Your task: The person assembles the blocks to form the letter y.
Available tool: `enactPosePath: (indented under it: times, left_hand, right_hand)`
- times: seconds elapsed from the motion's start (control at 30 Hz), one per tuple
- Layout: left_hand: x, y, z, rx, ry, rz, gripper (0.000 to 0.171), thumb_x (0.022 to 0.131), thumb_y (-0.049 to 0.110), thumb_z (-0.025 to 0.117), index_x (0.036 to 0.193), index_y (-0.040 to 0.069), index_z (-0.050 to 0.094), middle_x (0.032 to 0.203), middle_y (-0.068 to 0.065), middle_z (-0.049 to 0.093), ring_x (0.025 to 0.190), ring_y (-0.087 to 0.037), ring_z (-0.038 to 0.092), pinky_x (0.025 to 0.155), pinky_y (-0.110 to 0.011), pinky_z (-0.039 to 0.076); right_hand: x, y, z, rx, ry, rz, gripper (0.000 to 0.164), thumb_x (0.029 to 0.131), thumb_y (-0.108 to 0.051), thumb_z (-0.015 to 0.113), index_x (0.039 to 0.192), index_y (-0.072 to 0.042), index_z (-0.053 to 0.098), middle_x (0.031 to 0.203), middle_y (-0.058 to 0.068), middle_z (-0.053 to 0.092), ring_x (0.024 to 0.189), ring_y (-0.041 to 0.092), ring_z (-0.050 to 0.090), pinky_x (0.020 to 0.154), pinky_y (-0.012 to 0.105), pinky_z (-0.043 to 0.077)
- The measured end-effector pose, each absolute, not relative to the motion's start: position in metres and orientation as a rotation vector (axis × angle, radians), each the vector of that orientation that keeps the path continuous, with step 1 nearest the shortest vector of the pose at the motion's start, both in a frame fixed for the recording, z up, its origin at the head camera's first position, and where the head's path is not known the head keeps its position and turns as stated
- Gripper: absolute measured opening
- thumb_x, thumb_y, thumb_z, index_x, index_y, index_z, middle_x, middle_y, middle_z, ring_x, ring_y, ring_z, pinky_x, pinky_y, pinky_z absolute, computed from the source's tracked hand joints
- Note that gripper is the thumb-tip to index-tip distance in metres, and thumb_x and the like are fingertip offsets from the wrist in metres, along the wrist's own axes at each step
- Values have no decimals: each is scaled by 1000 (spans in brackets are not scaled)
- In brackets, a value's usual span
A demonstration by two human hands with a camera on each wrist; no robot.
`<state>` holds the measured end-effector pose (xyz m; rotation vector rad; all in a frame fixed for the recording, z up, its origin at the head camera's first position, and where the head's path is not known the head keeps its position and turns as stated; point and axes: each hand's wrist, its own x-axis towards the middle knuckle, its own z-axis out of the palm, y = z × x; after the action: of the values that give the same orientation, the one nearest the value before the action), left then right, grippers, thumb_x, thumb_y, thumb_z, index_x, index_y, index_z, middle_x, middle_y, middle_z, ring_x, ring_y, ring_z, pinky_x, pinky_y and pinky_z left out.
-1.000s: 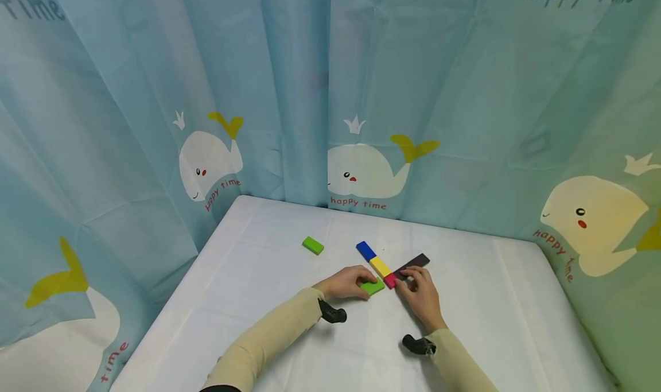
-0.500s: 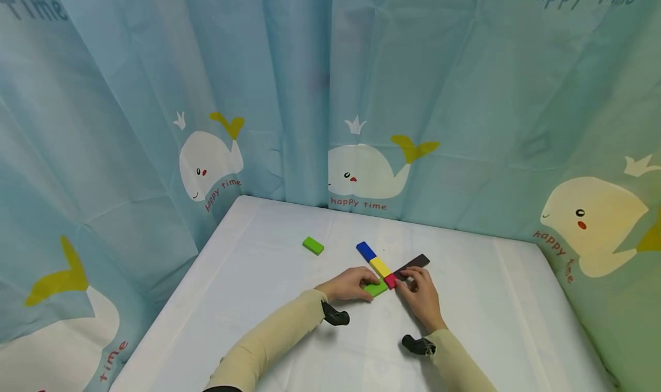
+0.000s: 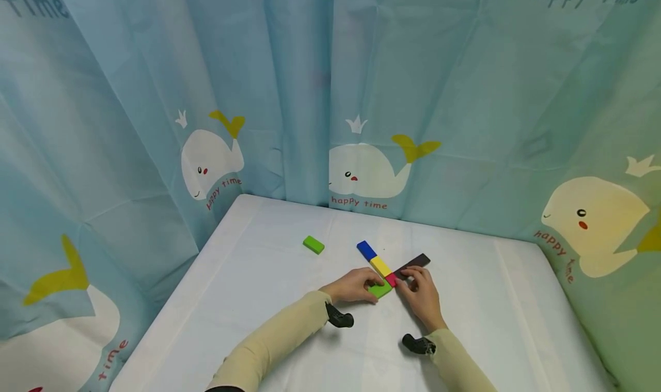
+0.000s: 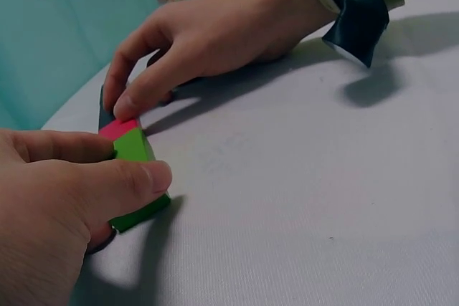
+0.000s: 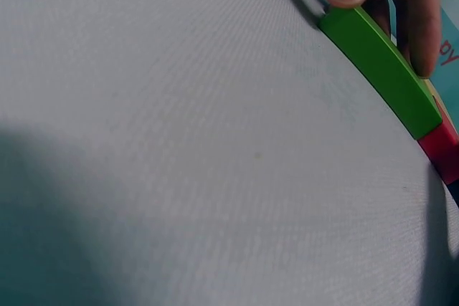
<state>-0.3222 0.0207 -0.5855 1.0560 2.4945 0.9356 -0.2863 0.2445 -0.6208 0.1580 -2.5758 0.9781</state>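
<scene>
My left hand [image 3: 353, 284] grips a flat green block [image 3: 380, 290] between thumb and fingers. The green block's end meets a red block [image 3: 391, 280], as the right wrist view of the green block [image 5: 384, 69] shows. My right hand [image 3: 424, 297] pinches the near end of a long black block [image 3: 417, 261], its thumb tip right at the red block's corner. From the red block, a yellow block [image 3: 381, 267] and then a blue block [image 3: 366, 249] run in a line toward the back left. The fingers hide part of the black block.
Another green block [image 3: 313, 244] lies apart on the white tabletop [image 3: 248, 254], left of the blue one. A light blue curtain [image 3: 289, 93] printed with whales hangs around the table. Black straps [image 3: 339, 316] with mounts sit at both wrists.
My left hand has slid the green block a little to the right, up to the red block. The right hand and the other blocks stay in place.
</scene>
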Motion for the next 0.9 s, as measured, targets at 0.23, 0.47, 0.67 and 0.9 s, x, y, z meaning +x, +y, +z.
enactPosePath:
  times: [0.23,0.47,0.67,0.9]
  left_hand:
    - [-320,21,-584,1044,2495,935,42,85,20,78,124,13,65,123,3,60,104,-1,55,88,-14,43]
    - [-321,21,-585,1054,2490,934,42,85,20,78,124,12,65,123,2,59,105,-1,55,88,-14,44]
    - [-322,22,-589,1051,2487,926,44,85,21,78,125,12,65,123,2,59,104,-1,55,89,-15,44]
    - [-322,22,-586,1045,2491,908,45,85,21,78,127,11,64,123,2,59,105,-2,55,89,-15,44]
  right_hand:
    - [-286,244,-622,192,-2530,990,28,84,-14,78,107,-2,68,118,12,55,77,15,51,65,23,41]
    - [-285,245,-621,184,-2529,996,28,84,-14,79,106,-2,69,118,13,55,78,17,52,66,23,41]
    - [-285,246,-621,180,-2539,994,28,84,-15,79,107,-2,68,118,13,55,79,17,52,66,23,41]
    - [-286,245,-619,168,-2559,992,29,85,-17,78,108,-3,68,120,10,54,79,15,51,67,26,43]
